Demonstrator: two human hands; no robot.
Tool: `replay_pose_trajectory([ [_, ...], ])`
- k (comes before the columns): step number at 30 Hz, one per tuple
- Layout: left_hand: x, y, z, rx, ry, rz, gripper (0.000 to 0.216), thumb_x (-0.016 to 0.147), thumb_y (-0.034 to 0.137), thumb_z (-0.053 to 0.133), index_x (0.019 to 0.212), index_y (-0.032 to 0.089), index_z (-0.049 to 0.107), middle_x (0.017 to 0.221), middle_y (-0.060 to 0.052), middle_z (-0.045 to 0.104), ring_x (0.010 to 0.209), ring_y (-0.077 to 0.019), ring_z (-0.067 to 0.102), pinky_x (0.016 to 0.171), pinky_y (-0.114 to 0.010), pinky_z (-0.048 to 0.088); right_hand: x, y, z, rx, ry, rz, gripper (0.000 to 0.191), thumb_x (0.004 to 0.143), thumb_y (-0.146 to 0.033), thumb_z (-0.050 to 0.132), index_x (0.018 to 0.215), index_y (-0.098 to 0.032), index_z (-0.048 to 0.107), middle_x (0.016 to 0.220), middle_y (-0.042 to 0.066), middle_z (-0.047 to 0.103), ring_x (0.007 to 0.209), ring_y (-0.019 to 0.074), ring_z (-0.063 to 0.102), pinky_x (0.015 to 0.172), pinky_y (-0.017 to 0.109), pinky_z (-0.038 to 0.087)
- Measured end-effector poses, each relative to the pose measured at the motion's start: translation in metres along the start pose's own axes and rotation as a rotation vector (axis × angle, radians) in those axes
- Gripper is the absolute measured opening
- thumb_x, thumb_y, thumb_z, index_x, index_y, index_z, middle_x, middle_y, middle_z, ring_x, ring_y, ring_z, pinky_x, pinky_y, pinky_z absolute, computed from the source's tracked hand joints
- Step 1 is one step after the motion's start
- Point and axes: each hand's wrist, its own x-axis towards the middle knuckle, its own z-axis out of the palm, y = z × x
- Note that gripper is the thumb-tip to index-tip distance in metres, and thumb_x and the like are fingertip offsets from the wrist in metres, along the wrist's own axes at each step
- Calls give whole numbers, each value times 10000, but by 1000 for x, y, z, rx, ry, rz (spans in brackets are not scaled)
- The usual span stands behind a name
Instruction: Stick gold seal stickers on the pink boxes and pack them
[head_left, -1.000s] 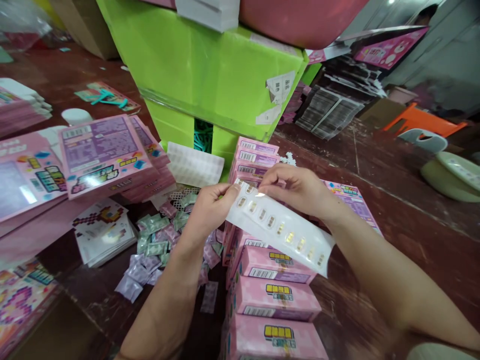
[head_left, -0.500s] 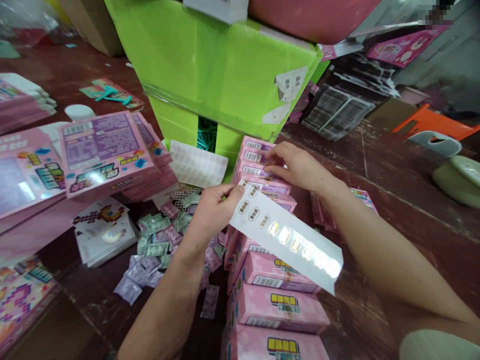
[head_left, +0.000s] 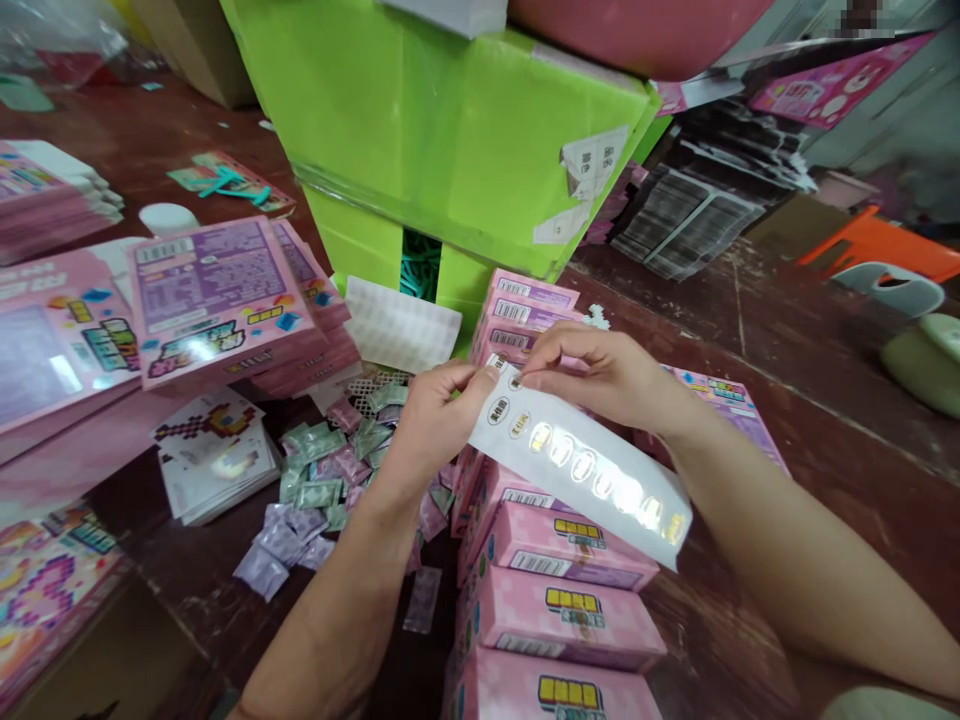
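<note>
Presently, a row of pink boxes occupies the near edge of a scuffed, dark red-brown surface. Above the row, a sticker sheet hangs aslant; the left hand has its upper end clamped between thumb and fingers. The right hand has thumb and forefinger together over a sticker there; whether they grip one cannot be told. Left of the row lie loose green and purple sachets, a stack of white cards and piled flat pink boxes. Behind stands a taped lime-green carton with torn labels. Farther right are a strapped dark bundle and an orange stool.
</note>
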Motion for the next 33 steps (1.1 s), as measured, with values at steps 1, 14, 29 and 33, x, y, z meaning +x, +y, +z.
replay_pose_trajectory([
  [1,0,-1,1,-8,3,-3,389,900,395,612,593,188,493,631,19,435,601,-114,373,550,-262,284,1,0,-1,10,39,11,250,924,-507,746,894,-260,747,909,30,733,877,200,662,832,369,533],
  [14,0,0,2,2,28,4,407,897,408,608,585,181,478,649,14,418,620,-114,372,555,-261,280,41,91,-27,-557,359,107,189,904,-381,726,986,-216,687,994,94,691,888,259,627,840,439,498],
  [29,-6,2,5,-70,-55,85,393,941,356,619,602,168,554,677,14,478,648,-114,428,598,-260,325,6,3,4,36,77,-24,220,910,-463,776,924,-243,768,928,33,740,868,187,665,816,350,533],
  [33,-8,4,6,-155,-83,49,452,961,418,623,597,167,527,683,16,455,624,-108,401,574,-262,307,-5,2,12,165,110,4,215,936,-431,749,912,-219,727,918,32,711,829,159,639,766,311,520],
])
